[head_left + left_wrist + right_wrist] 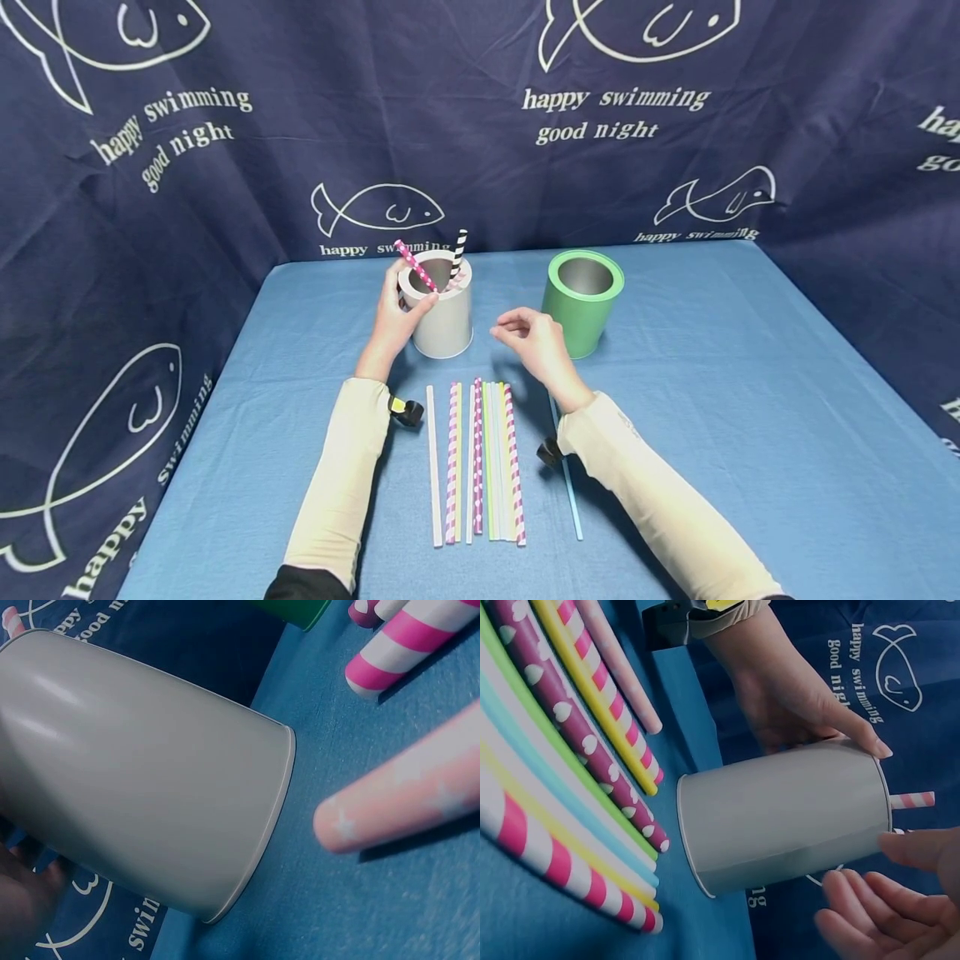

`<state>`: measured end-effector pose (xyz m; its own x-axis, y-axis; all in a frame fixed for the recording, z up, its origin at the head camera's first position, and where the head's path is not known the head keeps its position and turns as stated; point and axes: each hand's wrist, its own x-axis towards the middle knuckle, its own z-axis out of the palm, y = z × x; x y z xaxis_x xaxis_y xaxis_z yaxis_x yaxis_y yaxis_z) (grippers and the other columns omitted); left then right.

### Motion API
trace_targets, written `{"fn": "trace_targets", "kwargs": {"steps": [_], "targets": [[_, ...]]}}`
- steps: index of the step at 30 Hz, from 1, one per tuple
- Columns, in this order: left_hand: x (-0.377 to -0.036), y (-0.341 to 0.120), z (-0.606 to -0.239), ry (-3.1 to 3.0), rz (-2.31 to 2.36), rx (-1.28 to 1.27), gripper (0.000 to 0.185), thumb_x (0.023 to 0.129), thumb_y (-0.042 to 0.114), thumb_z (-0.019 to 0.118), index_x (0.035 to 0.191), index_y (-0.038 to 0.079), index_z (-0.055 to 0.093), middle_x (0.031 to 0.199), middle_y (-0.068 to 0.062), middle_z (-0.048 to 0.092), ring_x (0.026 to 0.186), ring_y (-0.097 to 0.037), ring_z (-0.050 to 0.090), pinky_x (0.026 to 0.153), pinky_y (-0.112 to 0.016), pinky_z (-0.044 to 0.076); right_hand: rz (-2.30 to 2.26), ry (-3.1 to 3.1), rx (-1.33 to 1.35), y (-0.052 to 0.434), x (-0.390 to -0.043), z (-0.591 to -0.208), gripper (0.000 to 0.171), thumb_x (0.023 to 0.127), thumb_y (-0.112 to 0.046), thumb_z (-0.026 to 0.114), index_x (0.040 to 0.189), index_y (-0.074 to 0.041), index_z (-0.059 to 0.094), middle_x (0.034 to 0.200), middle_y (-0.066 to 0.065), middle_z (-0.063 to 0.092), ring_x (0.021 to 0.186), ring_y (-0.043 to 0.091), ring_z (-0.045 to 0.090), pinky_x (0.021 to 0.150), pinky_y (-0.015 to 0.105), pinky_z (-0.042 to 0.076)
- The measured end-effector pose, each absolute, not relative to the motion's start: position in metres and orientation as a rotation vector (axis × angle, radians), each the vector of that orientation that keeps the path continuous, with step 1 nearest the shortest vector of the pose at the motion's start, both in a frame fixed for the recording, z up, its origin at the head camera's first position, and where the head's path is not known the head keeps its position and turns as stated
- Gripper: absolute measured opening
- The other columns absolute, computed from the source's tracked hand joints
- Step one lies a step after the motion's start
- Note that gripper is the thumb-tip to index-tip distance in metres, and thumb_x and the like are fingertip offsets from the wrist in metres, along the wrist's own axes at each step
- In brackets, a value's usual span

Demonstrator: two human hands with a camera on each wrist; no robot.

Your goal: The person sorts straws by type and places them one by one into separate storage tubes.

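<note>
My left hand (393,323) grips the side of a white-grey can (446,323), thumb at the rim. Paper straws lean inside it: a pink dotted one (417,267), a black-and-white striped one (458,252) and a pale pink-and-white one (455,282). My right hand (542,346) hovers between this can and a green can (576,318). Its fingers are loosely bent with nothing between them; in the right wrist view, the fingertips show beside the white-grey can's rim. Below the hands lies a row of straws, including a purple patterned straw (477,467).
A single blue straw (572,500) lies apart under the right forearm, partly hidden by it. At the row's left end is a pale pink straw (433,467). The blue tablecloth (712,400) meets a dark blue fabric backdrop (480,150) behind the cans.
</note>
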<state>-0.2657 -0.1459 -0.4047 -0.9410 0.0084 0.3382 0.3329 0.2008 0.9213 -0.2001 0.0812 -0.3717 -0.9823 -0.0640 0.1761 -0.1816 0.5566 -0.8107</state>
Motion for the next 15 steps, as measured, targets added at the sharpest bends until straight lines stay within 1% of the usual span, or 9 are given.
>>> {"fn": "trace_targets", "kwargs": {"steps": [3,6,9,10,13,15], "targets": [[-0.266,-0.146,-0.405,-2.219,-1.803,-0.325,0.073,0.084,0.02,0.069,0.146,0.01,0.033,0.148,-0.014,0.039,0.136,-0.026,0.038,0.114,-0.049,0.033,1.362,-2.752,0.25,0.085,-0.196,-0.372,0.023,0.086,-0.019,0.072,0.102,-0.003,0.071,0.095,0.011,0.075,0.087,0.023,0.072,0.08,0.036,0.056],[-0.266,-0.146,-0.405,-2.221,-1.8,-0.321,0.072,0.084,0.02,0.069,0.146,0.01,0.033,0.148,-0.014,0.039,0.136,-0.025,0.038,0.114,-0.049,0.034,1.313,-2.857,0.285,0.09,-0.193,-0.373,0.019,0.086,-0.02,0.072,0.098,-0.005,0.071,0.09,0.009,0.075,0.081,0.02,0.07,0.078,0.033,0.055],[-0.265,-0.146,-0.404,-2.226,-1.8,-0.318,0.072,0.085,0.018,0.07,0.146,0.011,0.033,0.148,-0.013,0.039,0.136,-0.025,0.038,0.114,-0.049,0.034,1.272,-3.002,0.329,0.093,-0.19,-0.373,0.011,0.086,-0.019,0.071,0.087,-0.007,0.071,0.081,0.007,0.074,0.07,0.015,0.066,0.07,0.028,0.052],[-0.265,-0.146,-0.405,-2.229,-1.801,-0.317,0.072,0.085,0.018,0.07,0.147,0.011,0.033,0.149,-0.013,0.038,0.136,-0.025,0.038,0.114,-0.049,0.034,1.251,-3.058,0.348,0.094,-0.189,-0.374,0.011,0.086,-0.018,0.071,0.082,-0.008,0.071,0.077,0.006,0.073,0.066,0.013,0.064,0.067,0.026,0.051],[-0.265,-0.145,-0.404,-2.241,-1.803,-0.314,0.073,0.085,0.016,0.07,0.148,0.01,0.032,0.15,-0.015,0.037,0.138,-0.027,0.036,0.114,-0.05,0.033,1.165,-3.201,0.415,0.096,-0.186,-0.375,0.017,0.085,-0.019,0.07,0.071,-0.01,0.068,0.066,0.003,0.07,0.057,0.011,0.058,0.061,0.022,0.047],[-0.264,-0.145,-0.402,-2.246,-1.811,-0.315,0.074,0.085,0.014,0.069,0.148,0.009,0.031,0.151,-0.017,0.036,0.139,-0.029,0.035,0.115,-0.051,0.032,1.093,-3.254,0.446,0.097,-0.185,-0.377,0.021,0.085,-0.02,0.07,0.066,-0.011,0.067,0.061,0.0,0.066,0.055,0.01,0.056,0.059,0.021,0.045]]}}
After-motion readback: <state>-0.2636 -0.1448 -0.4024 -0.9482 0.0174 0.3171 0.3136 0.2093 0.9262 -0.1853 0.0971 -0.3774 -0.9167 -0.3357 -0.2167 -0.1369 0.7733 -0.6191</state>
